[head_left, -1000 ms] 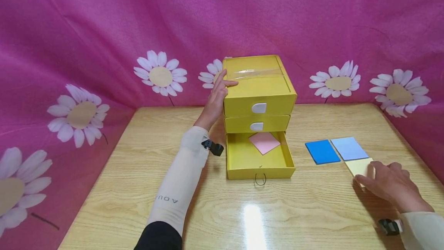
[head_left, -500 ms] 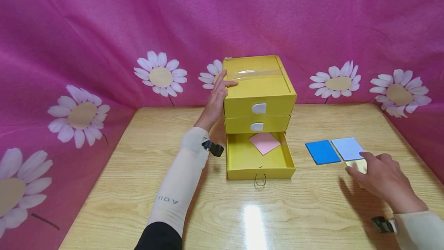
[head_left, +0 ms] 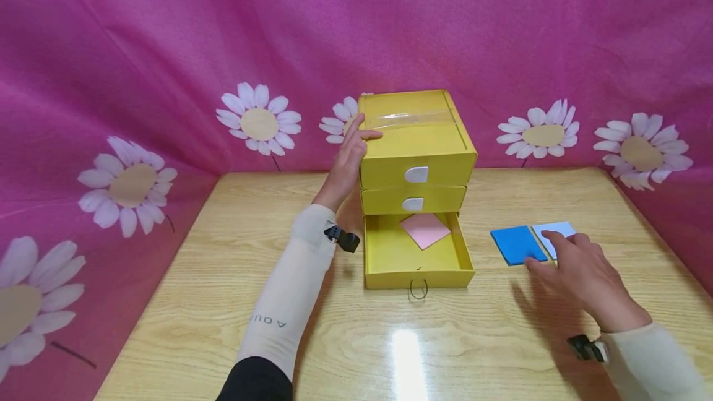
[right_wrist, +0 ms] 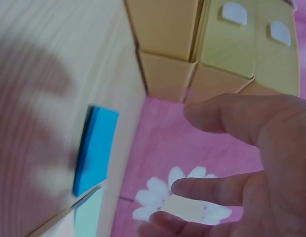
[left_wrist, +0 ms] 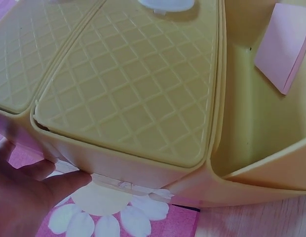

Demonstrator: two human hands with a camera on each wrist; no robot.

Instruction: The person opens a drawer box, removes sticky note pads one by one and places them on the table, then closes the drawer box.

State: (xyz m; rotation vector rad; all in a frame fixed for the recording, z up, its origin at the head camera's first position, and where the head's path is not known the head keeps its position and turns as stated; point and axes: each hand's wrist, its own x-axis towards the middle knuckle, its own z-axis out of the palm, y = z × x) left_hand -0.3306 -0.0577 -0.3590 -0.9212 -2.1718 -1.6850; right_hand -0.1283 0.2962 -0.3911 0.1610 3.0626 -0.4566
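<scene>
My left hand (head_left: 346, 166) rests against the left side of a yellow drawer box (head_left: 414, 135), its fingers reaching over the top edge. Below, the bottom drawer (head_left: 390, 252) is pulled out, and a pink sticky note pad (head_left: 424, 229) lies inside it. With thumb and fingers apart and nothing between them, my right hand (head_left: 585, 274) hovers over the table by a blue sticky note pad (head_left: 515, 243). A light blue pad (head_left: 557, 229) lies beside it, partly covered by that hand in the head view. The pale yellow pad is mostly hidden behind the hand there.
The box stands on a wooden table (head_left: 223, 265) near a magenta cloth (head_left: 312, 23) printed with daisies. Two upper drawers with white tabs (head_left: 416, 174) are closed. A thin dark loop (head_left: 418, 290) hangs at the bottom drawer's front.
My right hand has moved left from the pale yellow pad, past the light blue pad, toward the blue one. The left hand keeps its place on the box.
</scene>
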